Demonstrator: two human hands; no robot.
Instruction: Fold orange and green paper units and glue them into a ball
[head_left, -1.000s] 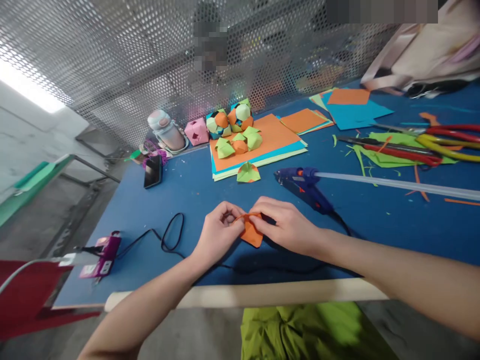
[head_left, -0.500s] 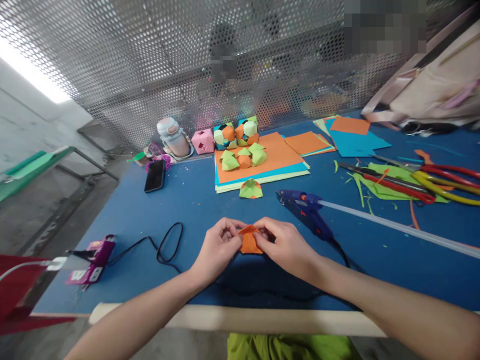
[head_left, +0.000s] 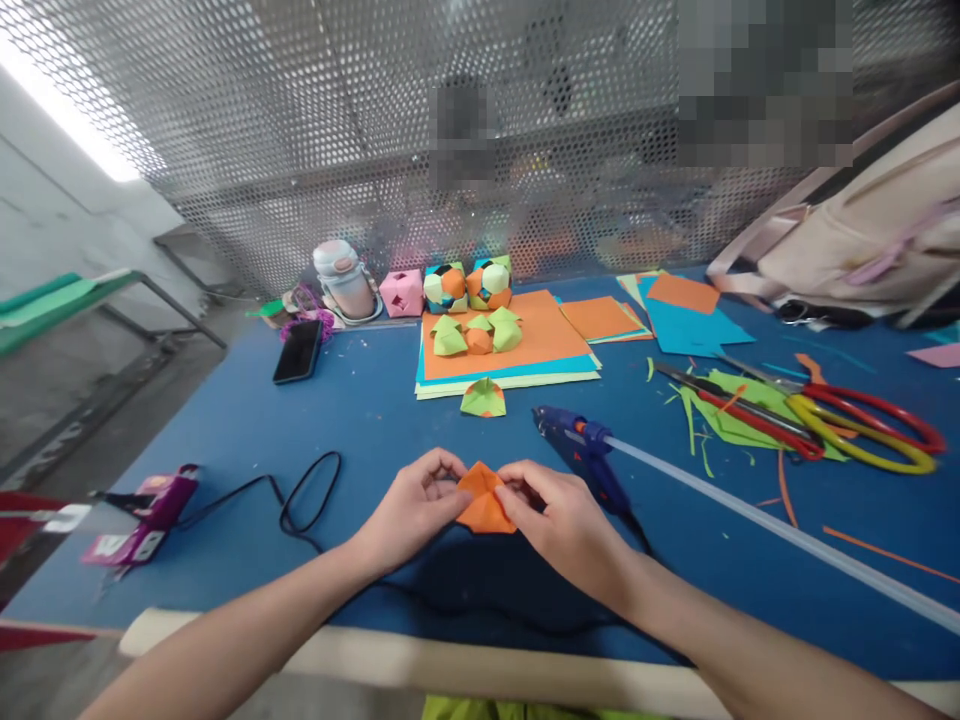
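A folded piece of orange paper [head_left: 486, 500] is held low over the blue table, its pointed top facing away from me. My left hand [head_left: 416, 500] pinches its left edge between thumb and fingers. On the opposite edge, my right hand [head_left: 559, 510] grips it the same way. Just beyond the hands lies a green folded paper piece [head_left: 484, 398] with orange corners. A blue glue gun [head_left: 581, 450] with a long clear glue stick [head_left: 712, 490] rests close to my right hand.
Stacked coloured sheets [head_left: 525, 365] carry several folded pieces, with paper balls [head_left: 446, 288] behind. Scissors [head_left: 862, 420] and a red-handled cutter [head_left: 772, 420] lie on green scraps at right. A phone [head_left: 298, 352], bottle [head_left: 345, 280] and purple power strip [head_left: 154, 520] are on the left. Perforated metal [head_left: 300, 120] stands behind.
The orange paper is tilted so that more of its face shows, and it looks a little wider between the hands. Both hands keep their hold. The camera view has shifted slightly.
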